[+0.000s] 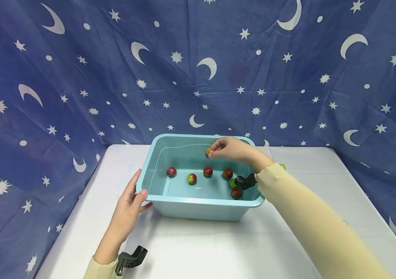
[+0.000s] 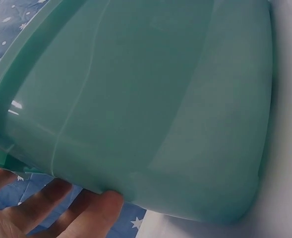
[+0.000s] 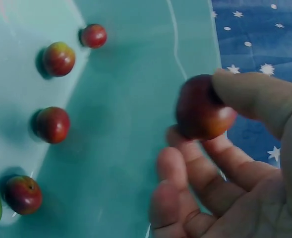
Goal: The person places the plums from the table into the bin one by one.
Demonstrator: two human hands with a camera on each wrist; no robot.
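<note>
A light teal plastic basin (image 1: 201,210) stands on the white table, holding several small red and yellow-green plums. My left hand (image 1: 128,209) grips the basin's near left corner, thumb over the rim and fingers along the outside; in the left wrist view its fingers (image 2: 93,213) lie against the basin wall. Over the back right part of the basin, my right hand (image 1: 233,149) pinches a plum (image 3: 200,111) between thumb and fingers, above the basin floor. Below it sit loose plums (image 1: 207,171), spread from left to right.
At the basin's right end, a green fruit (image 1: 233,183) lies beside a dark red plum (image 1: 236,193), partly behind the black wrist camera. Another green fruit (image 1: 283,166) shows outside the basin, mostly hidden by the right sleeve. A blue star-and-moon cloth (image 1: 170,77) hangs behind the table.
</note>
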